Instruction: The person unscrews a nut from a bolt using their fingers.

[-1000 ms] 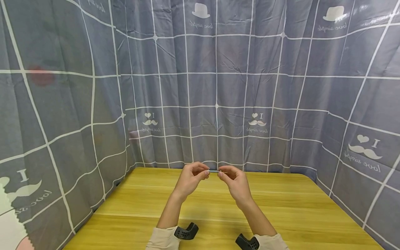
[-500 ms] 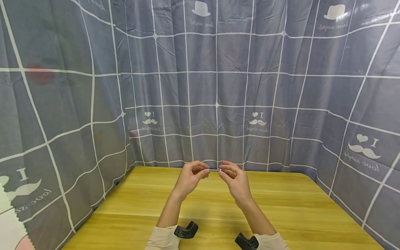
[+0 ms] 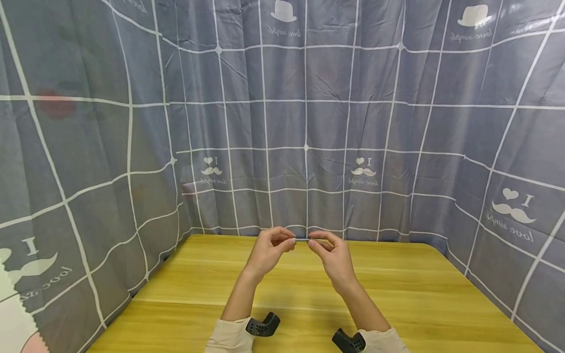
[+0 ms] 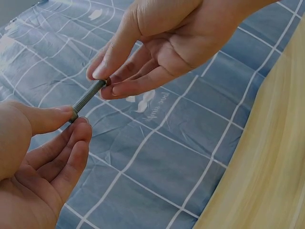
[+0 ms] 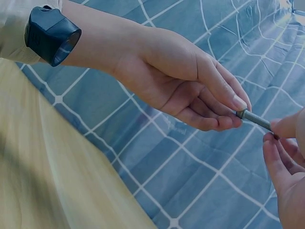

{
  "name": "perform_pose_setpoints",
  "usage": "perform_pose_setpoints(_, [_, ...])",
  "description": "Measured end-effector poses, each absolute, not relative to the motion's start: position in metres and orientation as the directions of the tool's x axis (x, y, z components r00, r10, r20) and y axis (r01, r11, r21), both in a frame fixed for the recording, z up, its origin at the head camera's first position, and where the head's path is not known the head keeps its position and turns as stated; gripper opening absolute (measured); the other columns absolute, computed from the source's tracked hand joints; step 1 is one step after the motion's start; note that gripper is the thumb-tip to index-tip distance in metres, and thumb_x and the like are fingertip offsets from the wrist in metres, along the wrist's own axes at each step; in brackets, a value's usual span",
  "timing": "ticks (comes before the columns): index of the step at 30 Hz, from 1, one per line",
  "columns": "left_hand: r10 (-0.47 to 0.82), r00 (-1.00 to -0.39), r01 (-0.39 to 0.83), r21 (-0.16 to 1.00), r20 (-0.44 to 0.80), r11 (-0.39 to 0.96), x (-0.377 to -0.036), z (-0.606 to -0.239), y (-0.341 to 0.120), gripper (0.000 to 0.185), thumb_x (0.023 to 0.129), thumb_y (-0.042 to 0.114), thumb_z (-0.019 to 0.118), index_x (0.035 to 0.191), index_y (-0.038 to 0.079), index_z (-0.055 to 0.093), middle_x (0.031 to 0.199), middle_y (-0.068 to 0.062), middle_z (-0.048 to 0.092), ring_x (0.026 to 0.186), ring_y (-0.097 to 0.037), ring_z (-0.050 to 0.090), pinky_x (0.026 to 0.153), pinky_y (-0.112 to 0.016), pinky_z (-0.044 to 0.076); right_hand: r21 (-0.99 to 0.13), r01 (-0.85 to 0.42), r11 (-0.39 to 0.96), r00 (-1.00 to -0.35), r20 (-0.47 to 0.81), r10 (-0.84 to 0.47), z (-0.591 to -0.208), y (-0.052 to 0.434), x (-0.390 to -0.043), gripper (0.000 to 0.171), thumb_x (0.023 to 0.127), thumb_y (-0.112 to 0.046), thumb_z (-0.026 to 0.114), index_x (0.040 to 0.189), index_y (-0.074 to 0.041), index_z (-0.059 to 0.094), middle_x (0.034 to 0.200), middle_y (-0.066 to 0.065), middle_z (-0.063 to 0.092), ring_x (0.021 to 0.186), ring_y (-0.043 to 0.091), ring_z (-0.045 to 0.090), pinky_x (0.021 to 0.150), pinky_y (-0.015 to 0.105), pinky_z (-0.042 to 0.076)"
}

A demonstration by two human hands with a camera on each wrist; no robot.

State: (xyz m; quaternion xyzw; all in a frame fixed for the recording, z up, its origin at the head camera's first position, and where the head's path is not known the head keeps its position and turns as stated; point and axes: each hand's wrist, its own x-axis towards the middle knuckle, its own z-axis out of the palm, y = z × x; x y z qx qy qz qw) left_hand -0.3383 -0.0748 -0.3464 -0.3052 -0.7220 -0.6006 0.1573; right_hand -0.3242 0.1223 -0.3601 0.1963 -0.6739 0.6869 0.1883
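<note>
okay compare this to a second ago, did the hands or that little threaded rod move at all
Barely. Both hands rose a touch above the table. The left hand and right hand still pinch the ends of the threaded rod, level between them; nothing was taken up or let go. The curtain is unchanged.

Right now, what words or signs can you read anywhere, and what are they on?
"I" with a heart and a moustache, on the curtain.
"love simple" under it reads mirrored, so the lettering is only partly sure.
The hat picture has the same mirrored script below.
The threaded rod and the table carry no writing.
</note>
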Motion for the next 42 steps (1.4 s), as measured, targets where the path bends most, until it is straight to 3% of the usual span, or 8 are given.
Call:
perform_pose_setpoints(6, [0.248, -0.757, 0.64, 0.763, 0.605, 0.094, -0.3378, -0.3461, -0.0759, 0.01, 0.101, 0.002, 0.066, 0.107, -0.001, 0.074, 0.096, -0.011, 0.074, 0.09, -0.026, 0.071, 0.085, -0.036, 0.059, -0.849, -0.526, -0.039, -0.85, 0.527, -0.006, -0.3594, 0.1218, -0.3258, 0.025, 0.094, 0.01, 0.069, 0.12, 0.009, 0.07, 0.138, 0.017, 0.058, 0.117, 0.037, 0.065, 0.095, 0.032, 0.055])
perform_pose_setpoints(13, [0.249, -0.759, 0.639, 0.763, 0.602, 0.103, -0.3388, -0.3464, -0.0765, 0.009, 0.101, 0.003, 0.066, 0.106, 0.001, 0.074, 0.094, -0.009, 0.074, 0.091, -0.032, 0.071, 0.086, -0.036, 0.058, -0.857, -0.515, -0.002, -0.857, 0.515, -0.022, -0.3605, 0.123, -0.3258, 0.023, 0.095, 0.005, 0.071, 0.118, 0.004, 0.073, 0.127, 0.02, 0.064, 0.109, 0.039, 0.068, 0.092, 0.034, 0.056])
perform_pose_setpoints(19, [0.249, -0.76, 0.637, 0.763, 0.6, 0.106, -0.3381, -0.3468, -0.0759, 0.009, 0.101, 0.003, 0.067, 0.106, 0.001, 0.074, 0.094, -0.009, 0.074, 0.09, -0.027, 0.071, 0.086, -0.035, 0.058, -0.861, -0.509, -0.022, -0.86, 0.509, -0.019, -0.3603, 0.1232, -0.3252, 0.02, 0.096, 0.001, 0.072, 0.115, 0.005, 0.072, 0.121, 0.02, 0.066, 0.107, 0.033, 0.068, 0.092, 0.03, 0.054])
perform_pose_setpoints(31, [0.256, -0.752, 0.646, 0.757, 0.608, 0.099, -0.3376, -0.3474, -0.0764, 0.01, 0.101, 0.002, 0.065, 0.107, -0.001, 0.073, 0.095, -0.011, 0.074, 0.092, -0.032, 0.071, 0.086, -0.036, 0.059, -0.874, -0.485, -0.028, -0.875, 0.485, 0.001, -0.3584, 0.1224, -0.3237, 0.023, 0.094, 0.005, 0.072, 0.118, 0.008, 0.071, 0.136, 0.02, 0.058, 0.116, 0.035, 0.065, 0.095, 0.032, 0.054])
perform_pose_setpoints(36, [0.259, -0.759, 0.635, 0.766, 0.597, 0.097, -0.3397, -0.3483, -0.0772, 0.01, 0.101, 0.002, 0.066, 0.106, 0.0, 0.073, 0.095, -0.01, 0.074, 0.094, -0.04, 0.07, 0.086, -0.036, 0.059, -0.871, -0.49, -0.013, -0.871, 0.49, -0.003, -0.3584, 0.1223, -0.324, 0.023, 0.094, 0.004, 0.072, 0.117, 0.005, 0.072, 0.126, 0.018, 0.064, 0.108, 0.031, 0.068, 0.093, 0.032, 0.054])
perform_pose_setpoints(42, [0.256, -0.754, 0.643, 0.76, 0.605, 0.098, -0.3397, -0.347, -0.0766, 0.01, 0.101, 0.002, 0.066, 0.107, -0.002, 0.073, 0.096, -0.011, 0.075, 0.092, -0.032, 0.071, 0.085, -0.036, 0.059, -0.86, -0.51, -0.021, -0.86, 0.511, -0.006, -0.359, 0.1224, -0.3247, 0.021, 0.095, 0.001, 0.073, 0.115, 0.005, 0.071, 0.118, 0.018, 0.066, 0.104, 0.026, 0.067, 0.092, 0.028, 0.054])
